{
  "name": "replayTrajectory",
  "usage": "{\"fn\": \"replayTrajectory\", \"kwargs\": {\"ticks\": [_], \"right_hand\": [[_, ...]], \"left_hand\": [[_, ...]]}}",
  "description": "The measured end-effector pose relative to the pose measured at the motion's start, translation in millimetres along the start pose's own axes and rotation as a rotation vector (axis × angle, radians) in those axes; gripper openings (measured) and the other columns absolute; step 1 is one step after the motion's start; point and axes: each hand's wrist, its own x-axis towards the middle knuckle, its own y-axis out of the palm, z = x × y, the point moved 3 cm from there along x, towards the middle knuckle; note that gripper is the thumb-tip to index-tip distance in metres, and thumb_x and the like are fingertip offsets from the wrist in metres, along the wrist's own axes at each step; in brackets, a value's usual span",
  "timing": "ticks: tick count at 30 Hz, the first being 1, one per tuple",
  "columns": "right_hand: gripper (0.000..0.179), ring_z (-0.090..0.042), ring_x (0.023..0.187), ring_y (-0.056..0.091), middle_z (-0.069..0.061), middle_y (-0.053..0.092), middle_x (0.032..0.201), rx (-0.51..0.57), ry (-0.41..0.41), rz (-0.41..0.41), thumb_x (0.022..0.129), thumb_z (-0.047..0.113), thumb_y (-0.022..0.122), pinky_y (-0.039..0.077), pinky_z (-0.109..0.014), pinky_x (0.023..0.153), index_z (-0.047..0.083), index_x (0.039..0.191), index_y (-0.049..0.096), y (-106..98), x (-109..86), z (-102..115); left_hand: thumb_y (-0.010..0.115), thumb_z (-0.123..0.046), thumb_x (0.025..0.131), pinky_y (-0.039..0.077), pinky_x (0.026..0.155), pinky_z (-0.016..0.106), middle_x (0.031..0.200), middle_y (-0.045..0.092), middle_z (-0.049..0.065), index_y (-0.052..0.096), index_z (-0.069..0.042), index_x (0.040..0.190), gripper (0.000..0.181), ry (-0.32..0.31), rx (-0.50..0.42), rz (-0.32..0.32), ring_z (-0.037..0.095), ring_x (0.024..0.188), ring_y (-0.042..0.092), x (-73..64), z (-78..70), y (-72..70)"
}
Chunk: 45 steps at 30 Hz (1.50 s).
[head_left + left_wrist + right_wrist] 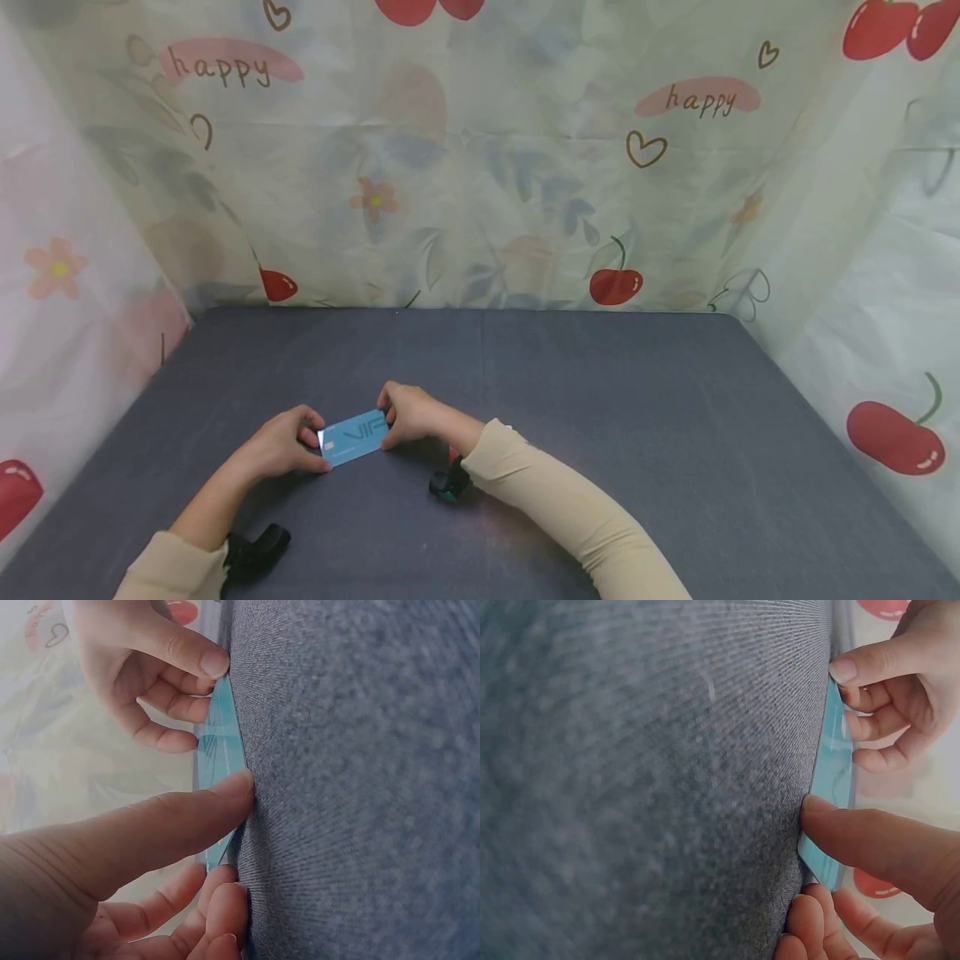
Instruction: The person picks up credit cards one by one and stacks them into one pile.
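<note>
A blue VIP card [354, 438] with a small chip mark lies flat on or just above the dark grey cloth, left of the middle in the head view. My left hand [281, 442] grips its left end, thumb at the near corner and fingers at the far side. At the right end, my right hand [412, 412] holds it the same way. Both wrist views show the card nearly edge-on, close against the cloth, with thumbs and fingertips on its edges. Whether it is slightly lifted, I cannot tell.
Dark grey cloth [600, 400] covers the table. Behind it hangs a pale curtain [480, 183] printed with cherries, hearts and flowers, and similar sheets flank both sides. A black wrist device [258, 550] sits under the left forearm, another device [447, 485] under the right.
</note>
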Motion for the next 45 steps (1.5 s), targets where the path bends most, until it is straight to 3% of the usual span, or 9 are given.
{"fn": "replayTrajectory", "kwargs": {"ticks": [15, 29, 45], "right_hand": [[0.047, -0.012, 0.080, 0.055, -0.002, 0.062, 0.091, 0.023, 0.020, -0.004, 0.070, 0.014, 0.082, 0.044, -0.021, 0.070, 0.011, 0.107, 0.053, -2.4, -2.9, 1.0], [0.050, -0.013, 0.082, 0.057, -0.003, 0.063, 0.093, 0.122, 0.038, -0.011, 0.068, 0.011, 0.082, 0.046, -0.023, 0.069, 0.012, 0.108, 0.053, -10.1, -8.0, -4.8], [0.050, -0.012, 0.070, 0.054, -0.005, 0.063, 0.087, 0.187, 0.033, -0.053, 0.068, 0.009, 0.082, 0.043, -0.022, 0.062, 0.011, 0.108, 0.052, -19.3, -13.5, -17.4]], "left_hand": [[0.082, -0.014, 0.067, 0.039, 0.063, 0.028, 0.091, 0.055, 0.012, 0.049, 0.001, 0.114, 0.060, -0.057, 0.004, -0.008, 0.021, 0.079, 0.050, -2.5, -4.2, 0.7], [0.082, -0.021, 0.068, 0.044, 0.067, 0.030, 0.101, 0.060, 0.016, 0.049, 0.001, 0.119, 0.065, -0.028, 0.020, -0.015, 0.021, 0.082, 0.053, 0.4, -11.6, -0.9], [0.080, -0.014, 0.071, 0.045, 0.063, 0.029, 0.105, 0.058, 0.021, 0.047, 0.002, 0.125, 0.066, 0.032, -0.073, -0.097, 0.016, 0.076, 0.058, -1.9, -26.8, 0.5]]}}
